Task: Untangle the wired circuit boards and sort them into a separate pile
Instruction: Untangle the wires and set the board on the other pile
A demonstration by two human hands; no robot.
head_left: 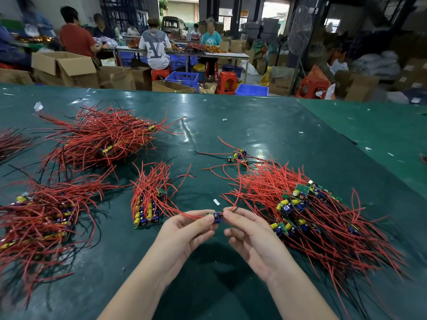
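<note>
Mostly green table mat (pixel 265 125), cardboard boxes (pixel 67 68), stools (pixel 227 82)

Board piles (pixel 323 215) flanking hands (pixel 219 229)

Dark red wire bundle (pixel 10 142) cut by left frame edge. Tangled red-wired board heap (pixel 323 218) blurs lower right. Seated background workers (pixel 152 46) soft, their table goods unreadable.

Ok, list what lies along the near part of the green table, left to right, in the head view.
Flat-stacked pile of boards → small neat bundle → left hand → single circuit board pinched between both hands → right hand → tangled pile.
</note>
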